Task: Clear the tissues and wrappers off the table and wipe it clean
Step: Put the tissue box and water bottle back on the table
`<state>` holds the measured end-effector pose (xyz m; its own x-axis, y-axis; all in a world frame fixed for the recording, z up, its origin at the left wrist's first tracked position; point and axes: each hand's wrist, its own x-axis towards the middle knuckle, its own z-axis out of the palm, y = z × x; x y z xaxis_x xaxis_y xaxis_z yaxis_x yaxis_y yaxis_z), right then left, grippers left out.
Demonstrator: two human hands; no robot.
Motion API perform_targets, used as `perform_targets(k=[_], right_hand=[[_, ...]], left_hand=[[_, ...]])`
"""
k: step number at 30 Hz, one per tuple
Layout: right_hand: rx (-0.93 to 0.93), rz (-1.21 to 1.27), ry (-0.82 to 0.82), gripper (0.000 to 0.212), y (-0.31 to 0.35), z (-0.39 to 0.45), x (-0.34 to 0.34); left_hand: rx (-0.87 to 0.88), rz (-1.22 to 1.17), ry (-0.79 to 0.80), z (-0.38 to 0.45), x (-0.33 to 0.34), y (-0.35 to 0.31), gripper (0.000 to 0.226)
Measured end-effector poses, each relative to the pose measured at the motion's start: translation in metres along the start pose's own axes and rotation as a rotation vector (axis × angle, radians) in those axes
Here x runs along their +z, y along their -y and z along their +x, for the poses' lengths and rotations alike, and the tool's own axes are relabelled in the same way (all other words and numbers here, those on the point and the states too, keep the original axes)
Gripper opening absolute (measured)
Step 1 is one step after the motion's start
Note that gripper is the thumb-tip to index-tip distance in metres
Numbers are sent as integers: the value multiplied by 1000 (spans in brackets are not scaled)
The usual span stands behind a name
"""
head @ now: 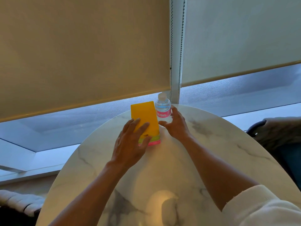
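2 blinds (81,54) part-down | round marble table (219,144) by window | armchair (280,132) R

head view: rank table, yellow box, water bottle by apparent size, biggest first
1. Marble table, by far the largest.
2. Yellow box, under the left hand.
3. Water bottle, by the right hand, looks smaller than the box; both hands hide parts of each, so that gap is unsure.

Setting: lounge or office break area, likely high-rise. Evidence: round marble-pattern table (211,144) against full-width window; roller blinds (81,54) with bead chains (171,46); upholstered chair (280,132) at right; cushioned seat (17,201) lower left.
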<state>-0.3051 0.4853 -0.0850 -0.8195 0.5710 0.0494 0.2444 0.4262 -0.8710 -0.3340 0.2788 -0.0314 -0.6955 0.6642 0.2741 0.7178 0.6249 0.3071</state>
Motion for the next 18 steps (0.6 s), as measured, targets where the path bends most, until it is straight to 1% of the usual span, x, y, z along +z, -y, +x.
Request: perform_targets(k=[1, 3, 5, 6, 7, 8, 11, 18], right_hand=[[1, 3, 1, 71, 1, 0, -1], [1, 16, -5, 67, 4, 1, -3], [7, 23, -8, 64, 5, 2, -3], [13, 22, -3, 64, 5, 2, -3], [19, 21, -1, 64, 5, 2, -2], [22, 23, 0, 64, 5, 2, -1], [33, 27, -1, 62, 3, 2, 0], [51, 25, -2, 60, 2, 3, 3]], left_hand=[[-88, -79, -12, 1, -1, -3, 58], [-352, -263, -15, 9, 0, -8, 69], [-615, -445, 41, 20, 1, -7, 83], [-684, -533, 72, 24, 1, -6, 85], [-702, -605, 94, 26, 2, -4, 84], [-683, -645, 108, 27, 3, -2, 80], [-616, -674, 87, 27, 3, 0, 67], [-609, -686, 76, 28, 5, 2, 66]])
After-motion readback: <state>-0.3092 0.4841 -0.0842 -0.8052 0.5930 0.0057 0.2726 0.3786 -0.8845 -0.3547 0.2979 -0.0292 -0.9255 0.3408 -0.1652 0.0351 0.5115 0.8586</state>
